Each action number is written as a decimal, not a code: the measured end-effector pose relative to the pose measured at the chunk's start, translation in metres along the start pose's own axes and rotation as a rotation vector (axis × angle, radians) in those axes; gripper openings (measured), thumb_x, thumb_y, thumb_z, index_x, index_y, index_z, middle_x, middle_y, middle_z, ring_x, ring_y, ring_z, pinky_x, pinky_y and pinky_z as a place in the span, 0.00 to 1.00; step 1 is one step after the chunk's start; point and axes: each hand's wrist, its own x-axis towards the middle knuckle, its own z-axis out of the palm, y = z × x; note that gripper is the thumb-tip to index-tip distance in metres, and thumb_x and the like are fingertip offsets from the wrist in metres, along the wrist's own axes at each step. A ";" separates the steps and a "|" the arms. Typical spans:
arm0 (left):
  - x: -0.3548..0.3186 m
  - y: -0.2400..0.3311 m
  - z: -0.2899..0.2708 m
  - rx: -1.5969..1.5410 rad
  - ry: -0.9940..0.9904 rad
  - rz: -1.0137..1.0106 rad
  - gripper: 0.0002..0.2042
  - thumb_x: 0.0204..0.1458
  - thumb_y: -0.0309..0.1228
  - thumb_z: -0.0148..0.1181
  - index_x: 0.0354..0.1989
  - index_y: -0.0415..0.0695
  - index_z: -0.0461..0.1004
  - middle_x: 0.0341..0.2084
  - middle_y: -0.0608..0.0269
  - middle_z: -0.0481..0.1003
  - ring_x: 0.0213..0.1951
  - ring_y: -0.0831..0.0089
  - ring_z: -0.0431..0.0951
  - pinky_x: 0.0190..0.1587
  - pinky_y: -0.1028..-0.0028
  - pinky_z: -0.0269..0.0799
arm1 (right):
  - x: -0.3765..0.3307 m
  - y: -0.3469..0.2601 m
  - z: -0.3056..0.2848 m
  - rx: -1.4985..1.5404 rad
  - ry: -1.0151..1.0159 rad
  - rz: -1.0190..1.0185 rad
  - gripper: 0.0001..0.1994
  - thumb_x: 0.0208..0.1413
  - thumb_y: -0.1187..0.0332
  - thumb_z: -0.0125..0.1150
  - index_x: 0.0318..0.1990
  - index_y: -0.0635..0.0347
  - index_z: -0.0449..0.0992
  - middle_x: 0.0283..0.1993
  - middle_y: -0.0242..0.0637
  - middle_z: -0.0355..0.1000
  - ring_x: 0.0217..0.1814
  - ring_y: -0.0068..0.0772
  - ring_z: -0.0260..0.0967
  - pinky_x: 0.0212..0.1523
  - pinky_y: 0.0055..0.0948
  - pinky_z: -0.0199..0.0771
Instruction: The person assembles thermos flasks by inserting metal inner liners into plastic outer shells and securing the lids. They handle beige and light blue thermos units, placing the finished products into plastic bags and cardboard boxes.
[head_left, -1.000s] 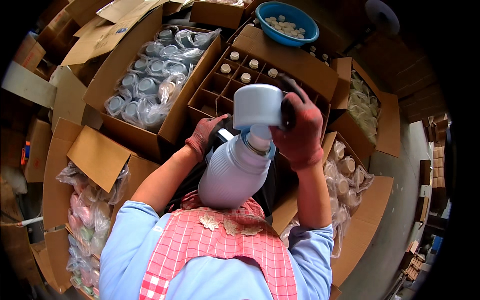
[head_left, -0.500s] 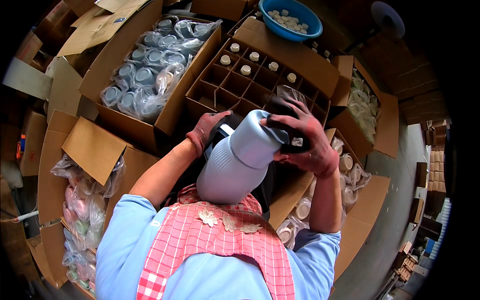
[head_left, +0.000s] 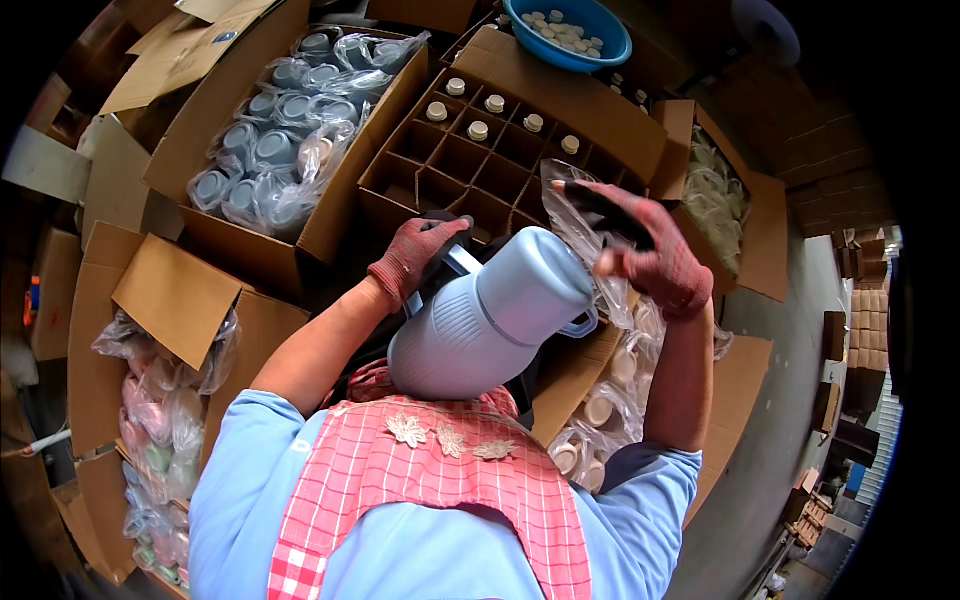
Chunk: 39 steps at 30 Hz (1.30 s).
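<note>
A pale blue vacuum jug [head_left: 490, 310] with a ribbed body leans against my apron, its cap end pointing up and to the right. My left hand [head_left: 418, 255], in a red and black work glove, is closed round the jug's handle [head_left: 463, 261]. A light blue loop [head_left: 582, 323] stands out at the cap's right side. My right hand [head_left: 650, 245], gloved alike, is just right of the cap and apart from it, thumb and fingers spread. Clear plastic film [head_left: 590, 250] hangs beside its fingers; whether they touch it I cannot tell.
Ahead is a divided carton [head_left: 480, 160] with white-capped bottles in several cells. A blue basin [head_left: 570, 45] of white caps sits behind it. Cartons of bagged blue cups [head_left: 275, 150], bagged pink and green pieces [head_left: 160, 410] and bagged cream pieces [head_left: 598, 410] surround me.
My right hand has moved off the cap to the right, and its fingers have spread. More of the plastic film shows. The left hand keeps hold of the handle; the jug has turned slightly.
</note>
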 end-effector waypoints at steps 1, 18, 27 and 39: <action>0.001 -0.001 0.002 0.007 0.005 -0.012 0.11 0.48 0.38 0.63 0.28 0.43 0.76 0.21 0.71 0.72 0.23 0.82 0.70 0.27 0.80 0.66 | -0.004 0.010 0.003 0.218 -0.057 -0.114 0.37 0.33 0.56 0.69 0.57 0.51 0.68 0.48 0.39 0.71 0.51 0.38 0.68 0.54 0.35 0.63; -0.040 0.072 0.099 1.387 -0.430 1.615 0.12 0.36 0.39 0.63 0.16 0.48 0.68 0.15 0.67 0.67 0.21 0.67 0.70 0.25 0.67 0.63 | -0.078 0.068 0.143 1.008 0.323 0.410 0.16 0.55 0.61 0.57 0.47 0.59 0.72 0.41 0.29 0.71 0.42 0.21 0.67 0.44 0.23 0.69; -0.047 0.027 0.059 1.549 -1.316 1.547 0.06 0.36 0.35 0.57 0.19 0.47 0.71 0.19 0.66 0.67 0.26 0.69 0.68 0.36 0.66 0.64 | -0.059 0.087 0.141 0.360 0.415 0.378 0.09 0.50 0.70 0.57 0.39 0.61 0.76 0.33 0.42 0.75 0.37 0.25 0.71 0.40 0.27 0.71; -0.050 0.072 0.010 0.684 -1.095 0.776 0.12 0.40 0.32 0.65 0.34 0.43 0.75 0.29 0.62 0.74 0.32 0.63 0.74 0.44 0.60 0.69 | -0.011 0.318 0.086 -0.729 0.237 1.208 0.30 0.43 0.50 0.63 0.56 0.48 0.68 0.53 0.41 0.70 0.59 0.46 0.62 0.63 0.49 0.50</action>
